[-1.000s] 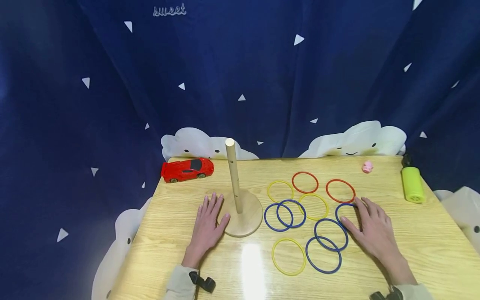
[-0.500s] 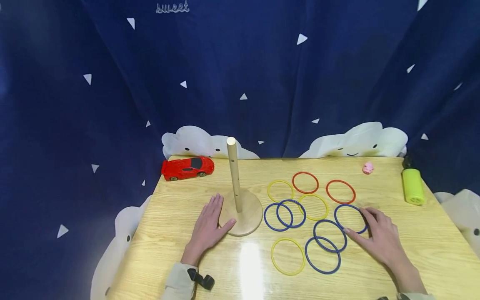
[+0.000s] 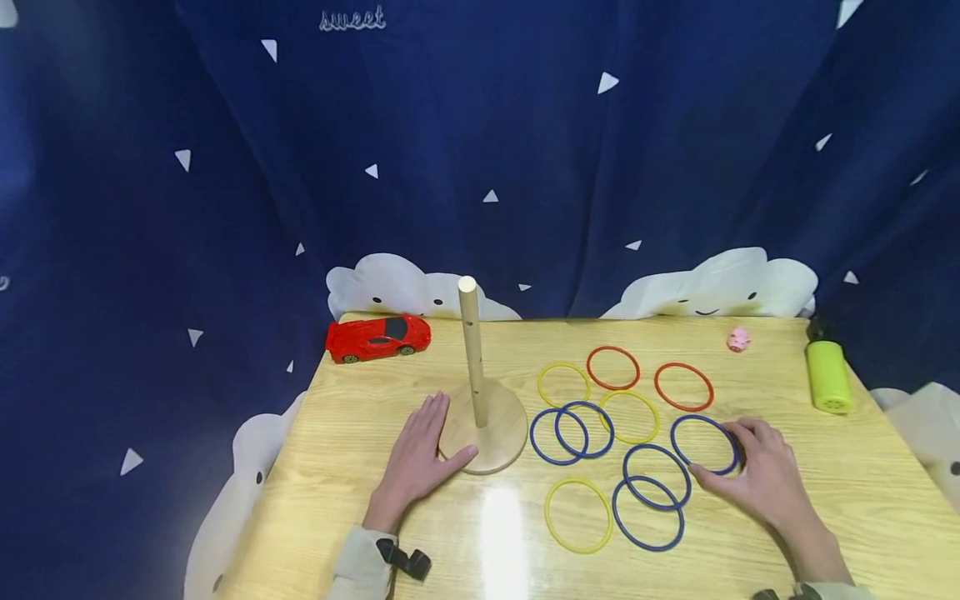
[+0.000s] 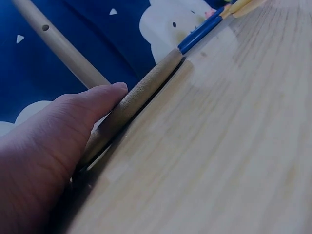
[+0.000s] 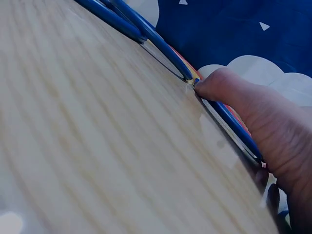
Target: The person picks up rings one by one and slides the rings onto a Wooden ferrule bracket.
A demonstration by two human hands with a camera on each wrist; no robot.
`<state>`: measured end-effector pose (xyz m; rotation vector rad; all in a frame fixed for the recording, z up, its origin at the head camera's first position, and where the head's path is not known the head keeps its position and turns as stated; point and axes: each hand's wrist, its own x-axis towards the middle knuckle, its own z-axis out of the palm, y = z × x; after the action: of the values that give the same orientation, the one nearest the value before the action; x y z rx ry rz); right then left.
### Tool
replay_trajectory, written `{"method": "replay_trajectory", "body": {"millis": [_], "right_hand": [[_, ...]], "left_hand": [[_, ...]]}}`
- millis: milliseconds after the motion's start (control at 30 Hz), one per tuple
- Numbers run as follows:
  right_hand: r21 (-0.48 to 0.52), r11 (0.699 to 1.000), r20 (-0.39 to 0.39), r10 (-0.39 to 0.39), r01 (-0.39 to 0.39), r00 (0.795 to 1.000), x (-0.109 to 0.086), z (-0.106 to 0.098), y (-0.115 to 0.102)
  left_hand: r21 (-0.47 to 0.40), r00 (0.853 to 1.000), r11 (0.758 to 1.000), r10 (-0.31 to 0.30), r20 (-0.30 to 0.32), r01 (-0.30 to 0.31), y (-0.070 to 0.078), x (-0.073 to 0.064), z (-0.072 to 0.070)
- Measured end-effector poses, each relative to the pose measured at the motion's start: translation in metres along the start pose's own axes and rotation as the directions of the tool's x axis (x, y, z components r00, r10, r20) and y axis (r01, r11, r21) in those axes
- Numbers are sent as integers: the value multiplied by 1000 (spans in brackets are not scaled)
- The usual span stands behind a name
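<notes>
Your right hand (image 3: 768,479) grips a blue ring (image 3: 697,417) between thumb and fingers across its near-right side; the ring is low at the table (image 3: 337,467), nearer you than a red ring (image 3: 675,364) and beside two overlapping blue rings (image 3: 656,548). Your left hand (image 3: 416,467) pinches nothing, its fingers straight along the wooden base (image 3: 501,442), thumb resting on its rim near the upright peg (image 3: 472,350).

The left grip (image 3: 417,460) touches a wooden stand (image 3: 497,442), and the right grip (image 3: 763,475) seemingly pinches a blue ring (image 3: 696,417).
</notes>
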<state>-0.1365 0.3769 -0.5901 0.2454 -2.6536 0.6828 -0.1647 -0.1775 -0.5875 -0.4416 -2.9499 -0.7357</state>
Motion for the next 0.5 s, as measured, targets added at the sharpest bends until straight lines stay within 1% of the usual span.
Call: {"method": "replay_trajectory", "body": {"millis": [133,333,433,500], "right_hand": [[26,1000,-41,0,1,999,0,-1,-5],[86,995,-28,47,-45,998,1,-9,-13],[101,994,-46,32,-28,998,5,-13,-19],[104,995,-63,0,7,998,10,-16,-25]], "left_hand": [[9,1000,1000,-6,0,6,0,-4,-1],[31,1000,999,10,-9,-9,2,-4,-1],[36,1000,999,11,-14,-10,2,-4,-1],[39,1000,999,4,-13,-4,2,-4,-2]]}}
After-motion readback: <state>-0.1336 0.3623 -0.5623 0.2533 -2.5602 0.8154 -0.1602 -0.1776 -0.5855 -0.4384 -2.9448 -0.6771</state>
